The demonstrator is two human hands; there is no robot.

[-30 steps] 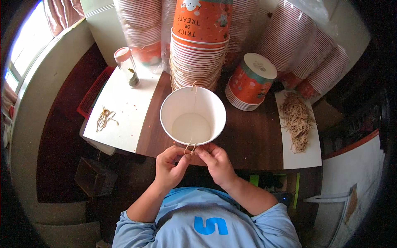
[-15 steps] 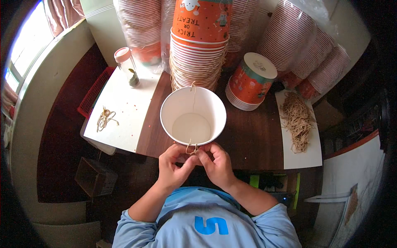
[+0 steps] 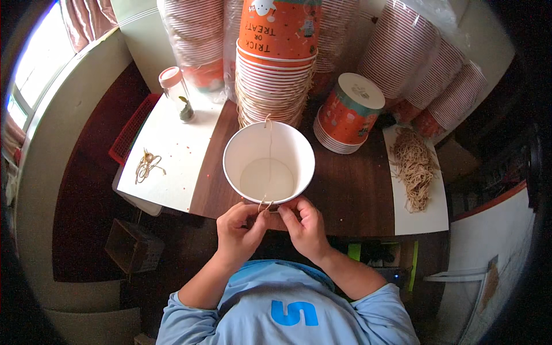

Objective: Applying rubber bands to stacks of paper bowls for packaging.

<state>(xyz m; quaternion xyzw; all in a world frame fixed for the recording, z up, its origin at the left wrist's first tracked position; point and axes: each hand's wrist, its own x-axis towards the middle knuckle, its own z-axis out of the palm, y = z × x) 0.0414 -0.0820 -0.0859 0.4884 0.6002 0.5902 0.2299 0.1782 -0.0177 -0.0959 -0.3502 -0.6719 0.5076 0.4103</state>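
From where I stand, I see the left hand (image 3: 240, 225) and the right hand (image 3: 306, 229) meeting at the near rim of a round, white-lined paper bucket (image 3: 244, 158); this bucket is near the front edge of a dark brown, wood-patterned table (image 3: 362, 198), its mouth turned upward; its base outside I cannot see.

The left thumb and forefinger seem to pinch a thin, tan, string-like cord (image 3: 263, 203) at the near rim; the right thumb and forefinger are bent just beside it, against the rim, but whether they grip the cord or only the bucket, I cannot tell; the cord also shows at the far rim, and a strand hangs along the inside.

I judge the bucket is light and rather stiff, but the wall would dent under a hard squeeze; the rolled rim is the firmest place to take hold; the cord looks soft and limp, better pinched close to the rim.

Just behind stands a tall, orange-printed stack of upside-down buckets (image 3: 275, 86); to its right, a short, orange-and-green stack (image 3: 348, 118); farther right lies a tangled, tan cord bundle (image 3: 415, 172); at left, a small, loose tan cord coil (image 3: 148, 167) and a clear, pink-capped bottle (image 3: 178, 98).
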